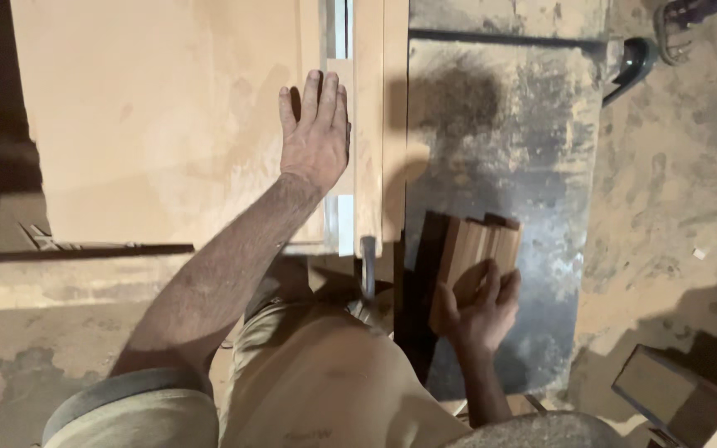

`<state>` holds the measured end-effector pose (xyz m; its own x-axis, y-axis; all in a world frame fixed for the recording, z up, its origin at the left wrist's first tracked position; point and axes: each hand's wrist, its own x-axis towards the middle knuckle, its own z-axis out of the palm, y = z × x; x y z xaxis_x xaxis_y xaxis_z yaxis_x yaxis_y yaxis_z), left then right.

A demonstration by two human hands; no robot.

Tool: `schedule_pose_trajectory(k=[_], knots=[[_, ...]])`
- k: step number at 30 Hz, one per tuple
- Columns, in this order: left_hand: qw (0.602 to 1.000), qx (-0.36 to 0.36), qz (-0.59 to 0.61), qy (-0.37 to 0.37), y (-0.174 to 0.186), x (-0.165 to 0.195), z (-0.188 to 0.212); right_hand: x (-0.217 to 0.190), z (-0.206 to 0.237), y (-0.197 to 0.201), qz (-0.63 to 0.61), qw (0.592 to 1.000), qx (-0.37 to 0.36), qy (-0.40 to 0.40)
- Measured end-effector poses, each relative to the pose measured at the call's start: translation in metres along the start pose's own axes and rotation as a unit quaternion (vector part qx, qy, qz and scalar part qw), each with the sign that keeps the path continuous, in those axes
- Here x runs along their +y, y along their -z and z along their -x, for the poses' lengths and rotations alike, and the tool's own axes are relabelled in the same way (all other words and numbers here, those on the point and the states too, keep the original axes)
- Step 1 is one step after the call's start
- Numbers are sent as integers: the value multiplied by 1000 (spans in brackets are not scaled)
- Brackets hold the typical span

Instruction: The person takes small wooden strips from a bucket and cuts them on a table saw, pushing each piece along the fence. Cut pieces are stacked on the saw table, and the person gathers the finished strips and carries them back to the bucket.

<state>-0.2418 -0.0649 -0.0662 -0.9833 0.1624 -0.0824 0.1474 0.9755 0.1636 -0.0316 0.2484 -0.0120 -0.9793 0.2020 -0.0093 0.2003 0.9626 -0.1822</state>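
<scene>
Head-camera view looked straight down on a dusty saw bench; going from the left, a broad pale board lay flat across the light-coloured table, and the left hand rested on its right edge, palm down, fingers spread wide and gripping nothing, just beside a narrow wooden fence strip and the metal rail that ran alongside it; further right, the dark steel table was thick with sawdust; low on it, the right hand was closed around a bundle of short wooden strips, thumb on the near face and fingers curled over the far side. Judging by this, the step in hand was steadying the board while the strips were carried at the bench; any next move would call for a firm grip so the bundle stayed together. The strips looked reddish-brown, straight-cut, stacked side by side and tilted slightly; a dark machine handle showed at upper right, wooden offcuts on the floor at lower right.
</scene>
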Motion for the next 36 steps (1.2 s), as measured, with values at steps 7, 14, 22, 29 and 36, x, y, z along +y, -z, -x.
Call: schedule_pose_trajectory(k=[7,14,22,29,36], knots=[[999,-23,23,5,24,-28,-80,-9,-11,3,-12,999,29,24],[999,26,36,-1,8,-70,-176,-22,-21,2,-12,998,62,21],[991,133,27,14,54,-119,-322,-36,-30,26,-34,998,41,-27],[898,51,430,-85,63,28,-123,-25,-12,15,-20,996,69,-51],[870,-309,315,-221,-10,167,32,-9,-7,7,-37,995,88,-27]])
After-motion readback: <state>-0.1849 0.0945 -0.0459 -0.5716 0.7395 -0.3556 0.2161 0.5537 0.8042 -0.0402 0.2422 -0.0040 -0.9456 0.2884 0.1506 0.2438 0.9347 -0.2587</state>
